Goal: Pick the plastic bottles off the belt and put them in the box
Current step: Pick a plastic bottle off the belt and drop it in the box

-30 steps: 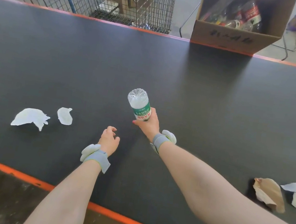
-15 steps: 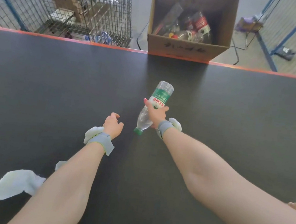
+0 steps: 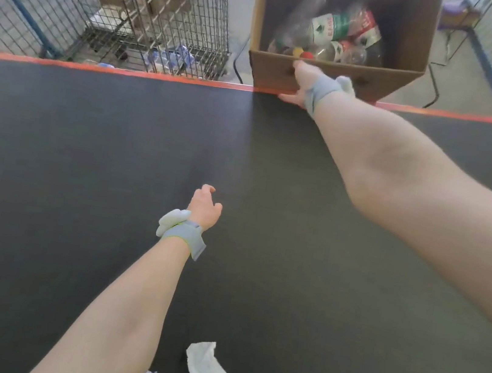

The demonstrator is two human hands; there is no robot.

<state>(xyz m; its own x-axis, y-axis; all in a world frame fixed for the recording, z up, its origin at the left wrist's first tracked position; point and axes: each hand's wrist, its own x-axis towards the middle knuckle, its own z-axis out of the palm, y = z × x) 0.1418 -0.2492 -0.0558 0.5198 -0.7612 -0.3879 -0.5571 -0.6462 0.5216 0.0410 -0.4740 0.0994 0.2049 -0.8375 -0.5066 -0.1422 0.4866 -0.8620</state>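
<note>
Plastic bottles [image 3: 334, 36] are piled inside the box [image 3: 334, 78], one with a green and white label lying on top. The box stands just past the far orange edge of the belt [image 3: 116, 151]. The right hand [image 3: 301, 83] is stretched out to the box's near wall, its grip released and nothing held. The left hand [image 3: 204, 209] is held over the belt, fingers loosely curled and empty. White scraps [image 3: 207, 370] lie on the belt near the left forearm. A wire cage [image 3: 121, 5] is seen left of the box.
</note>
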